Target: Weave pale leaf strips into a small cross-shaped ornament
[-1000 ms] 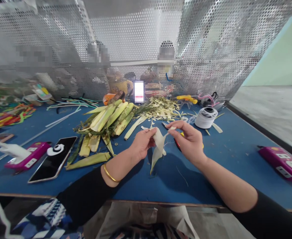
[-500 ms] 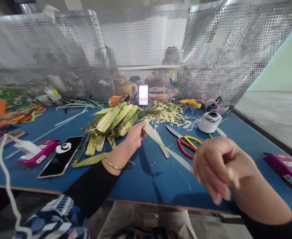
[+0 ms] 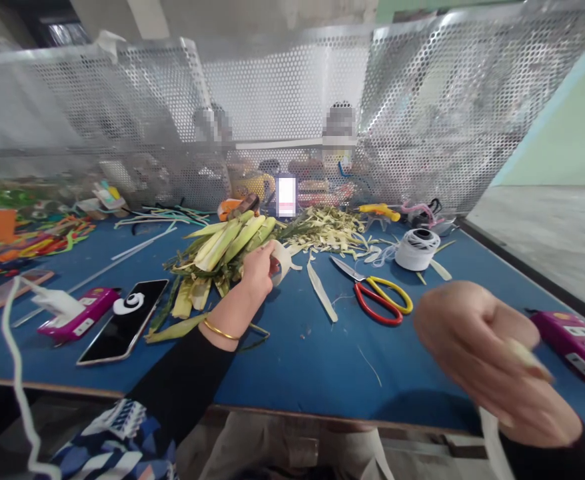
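My left hand (image 3: 260,272) is closed, pinching a pale, thin corn husk (image 3: 282,262) that curls over beyond the fingertips. It sits just right of a pile of green-yellow corn husks (image 3: 227,243). At the lower right, my right hand (image 3: 482,357) is curled shut and smeared by motion. A pale husk strip (image 3: 493,440) trails below it, near the wrist. Between the hands, a narrow husk piece (image 3: 321,291) lies on the blue table. Scissors (image 3: 380,299) with one red and one yellow handle lie partly open nearer my right hand.
Husk scraps (image 3: 330,230) are heaped at the back, beside a spool of white thread (image 3: 417,250). A black phone (image 3: 122,323) and a purple power strip (image 3: 80,320) lie left; another purple power strip (image 3: 575,347) is far right. A perforated metal screen (image 3: 282,87) stands behind.
My right hand has moved right and closed further, pulling the husk strip away from the scissors. My left hand has shifted slightly left, and its husk now curls up instead of lying stretched out.
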Tool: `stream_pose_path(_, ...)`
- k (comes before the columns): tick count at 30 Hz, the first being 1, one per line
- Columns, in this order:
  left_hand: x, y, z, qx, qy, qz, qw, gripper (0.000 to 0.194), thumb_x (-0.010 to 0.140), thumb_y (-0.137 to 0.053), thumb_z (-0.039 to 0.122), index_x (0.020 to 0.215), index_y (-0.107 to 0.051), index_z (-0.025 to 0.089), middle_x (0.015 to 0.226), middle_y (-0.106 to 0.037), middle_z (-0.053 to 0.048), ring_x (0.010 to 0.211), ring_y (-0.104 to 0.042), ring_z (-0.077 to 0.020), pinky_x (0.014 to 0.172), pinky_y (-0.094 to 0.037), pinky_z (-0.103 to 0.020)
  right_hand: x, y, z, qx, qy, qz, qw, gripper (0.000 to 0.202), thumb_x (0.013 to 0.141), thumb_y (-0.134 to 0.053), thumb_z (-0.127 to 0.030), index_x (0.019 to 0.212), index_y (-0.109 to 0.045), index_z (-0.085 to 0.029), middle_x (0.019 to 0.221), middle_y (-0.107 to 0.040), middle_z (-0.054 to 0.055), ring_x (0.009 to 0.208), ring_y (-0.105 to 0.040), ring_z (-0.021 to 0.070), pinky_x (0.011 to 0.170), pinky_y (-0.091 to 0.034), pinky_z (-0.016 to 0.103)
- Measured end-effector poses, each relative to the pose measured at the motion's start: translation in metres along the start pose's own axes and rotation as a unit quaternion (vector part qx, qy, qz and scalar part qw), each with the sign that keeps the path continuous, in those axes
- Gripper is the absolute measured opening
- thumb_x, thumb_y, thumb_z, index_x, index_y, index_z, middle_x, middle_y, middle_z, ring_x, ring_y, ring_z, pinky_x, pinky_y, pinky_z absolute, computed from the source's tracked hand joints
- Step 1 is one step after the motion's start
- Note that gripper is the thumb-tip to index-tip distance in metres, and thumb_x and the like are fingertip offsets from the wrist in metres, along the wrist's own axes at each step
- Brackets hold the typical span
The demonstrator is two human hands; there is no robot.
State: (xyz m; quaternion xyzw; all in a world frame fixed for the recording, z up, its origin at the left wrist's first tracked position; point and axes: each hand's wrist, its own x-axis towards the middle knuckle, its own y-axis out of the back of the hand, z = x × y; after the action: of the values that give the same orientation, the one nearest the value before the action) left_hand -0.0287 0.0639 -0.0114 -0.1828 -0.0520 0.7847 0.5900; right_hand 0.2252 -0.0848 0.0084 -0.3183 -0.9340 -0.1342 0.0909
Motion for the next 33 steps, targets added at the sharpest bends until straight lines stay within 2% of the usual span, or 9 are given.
stream_pose_path(1,-0.006,0.0,0.0,0.009,0.005,-0.069,0.998,0.019,0.081,-0.065,0.025,0.068,-0.053,0.017,0.056,-0.05,0.005,0.044,-0.043,-0.0045,0.043,-0.032,-0.017,0.01,-0.004,-0.006,0.104,-0.023,0.068,0.992,0.055,0.074,-0.055,-0.072,0.058,-0.038,-0.022,0.038,-0.038,-0.011,0.025,-0.042,0.0043,0.035,-0.035,0.015)
stream_pose_path(2,-0.012,0.0,-0.001,0.024,0.017,-0.163,0.986,0.017,0.08,-0.066,0.027,0.07,-0.055,0.017,0.059,-0.053,0.004,0.047,-0.046,-0.0053,0.045,-0.035,-0.018,0.021,-0.007,-0.01,0.126,-0.033,0.088,0.988,0.044,0.08,-0.06,-0.06,0.065,-0.042,-0.023,0.044,-0.041,-0.011,0.025,-0.04,0.0036,0.033,-0.035,0.015)
stream_pose_path(4,-0.028,-0.001,-0.002,0.044,0.037,-0.218,0.974,0.019,0.072,-0.073,0.028,0.071,-0.06,0.015,0.062,-0.057,0.001,0.05,-0.051,-0.0077,0.045,-0.037,-0.02,0.043,-0.009,-0.009,0.159,-0.076,0.194,0.965,0.031,0.082,-0.065,-0.045,0.073,-0.046,-0.021,0.053,-0.043,-0.01,0.029,-0.031,0.0011,0.031,-0.027,0.014)
stream_pose_path(7,-0.05,-0.001,-0.004,0.102,0.049,-0.334,0.936,0.028,0.063,-0.08,0.036,0.071,-0.064,0.014,0.06,-0.058,0.001,0.049,-0.049,-0.0073,0.045,-0.036,-0.019,0.066,-0.008,0.007,0.159,-0.134,0.362,0.909,0.038,0.071,-0.074,-0.045,0.069,-0.046,-0.02,0.05,-0.035,-0.011,0.035,-0.02,0.0007,0.032,-0.012,0.015)
stream_pose_path(9,-0.061,-0.001,-0.005,0.13,0.039,-0.367,0.92,0.03,0.061,-0.081,0.039,0.071,-0.066,0.015,0.061,-0.059,0.001,0.048,-0.049,-0.007,0.047,-0.038,-0.021,0.071,-0.007,0.021,0.141,-0.152,0.41,0.888,0.04,0.067,-0.077,-0.048,0.071,-0.049,-0.019,0.046,-0.028,-0.013,0.036,-0.017,0.0017,0.033,-0.01,0.017)
stream_pose_path(13,-0.069,-0.002,-0.009,0.18,-0.016,-0.368,0.912,0.026,0.062,-0.079,0.035,0.07,-0.066,0.015,0.062,-0.059,0.001,0.05,-0.05,-0.008,0.047,-0.04,-0.021,0.072,-0.009,0.033,0.077,-0.153,0.459,0.871,0.043,0.064,-0.076,-0.053,0.078,-0.058,-0.017,0.042,-0.028,-0.013,0.037,-0.018,0.003,0.035,-0.011,0.019)
stream_pose_path(17,-0.071,-0.004,-0.011,0.193,-0.052,-0.355,0.913,0.019,0.064,-0.075,0.03,0.068,-0.063,0.016,0.061,-0.059,0.001,0.051,-0.052,-0.0091,0.046,-0.04,-0.02,0.075,-0.013,0.03,0.048,-0.166,0.454,0.874,0.043,0.058,-0.08,-0.05,0.076,-0.059,-0.017,0.045,-0.037,-0.011,0.036,-0.02,0.0025,0.035,-0.011,0.021)
stream_pose_path(27,-0.074,-0.006,-0.01,0.2,-0.045,-0.36,0.91,0.019,0.073,-0.069,0.033,0.066,-0.064,0.016,0.055,-0.058,0.0,0.047,-0.053,-0.0101,0.044,-0.041,-0.02,0.078,-0.015,0.032,0.008,-0.14,0.457,0.878,0.029,0.058,-0.078,-0.036,0.067,-0.057,-0.018,0.052,-0.047,-0.008,0.043,-0.03,0.0045,0.041,-0.018,0.022)
stream_pose_path(33,-0.077,-0.007,-0.009,0.2,-0.045,-0.354,0.913,0.015,0.075,-0.066,0.026,0.064,-0.063,0.016,0.053,-0.057,0.001,0.044,-0.052,-0.0089,0.042,-0.04,-0.019,0.078,-0.016,0.034,-0.013,-0.126,0.47,0.874,0.028,0.062,-0.075,-0.04,0.066,-0.058,-0.019,0.048,-0.041,-0.008,0.044,-0.029,0.0062,0.042,-0.018,0.023)
